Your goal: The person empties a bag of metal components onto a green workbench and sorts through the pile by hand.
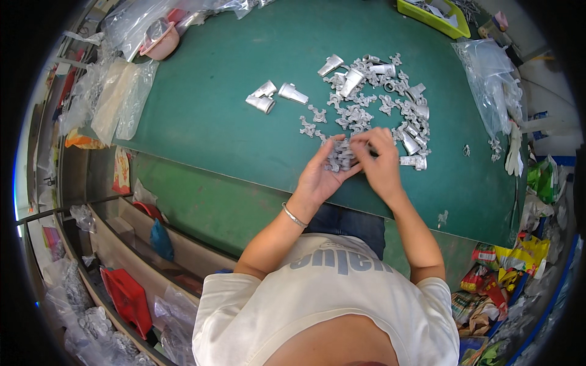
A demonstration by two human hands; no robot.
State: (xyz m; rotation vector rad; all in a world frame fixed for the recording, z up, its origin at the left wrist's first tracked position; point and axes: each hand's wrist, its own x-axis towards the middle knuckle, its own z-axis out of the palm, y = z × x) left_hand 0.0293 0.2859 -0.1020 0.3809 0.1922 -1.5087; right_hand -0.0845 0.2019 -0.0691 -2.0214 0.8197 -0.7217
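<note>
My left hand [321, 171], palm up, holds a clump of small grey metal castings [339, 157] above the near edge of the green table. Over that clump, my right hand [379, 160] has its fingers bent together at the castings; what lies between its fingertips is hidden and slightly blurred. Just beyond both hands lies a loose heap of similar grey castings [354, 117]. Silvery metal tube fittings [352, 82] are mixed into the heap, and a few tube fittings [293, 93] lie apart to its left.
The green table [220, 110] carries a pink basket [161, 44] and plastic bags [125, 97] at far left. A yellow-green tray [433, 17] stands at far right, near more clear bags [488, 79]. Shelving with a red container [128, 299] is at lower left; colourful packets [488, 280] lie at right.
</note>
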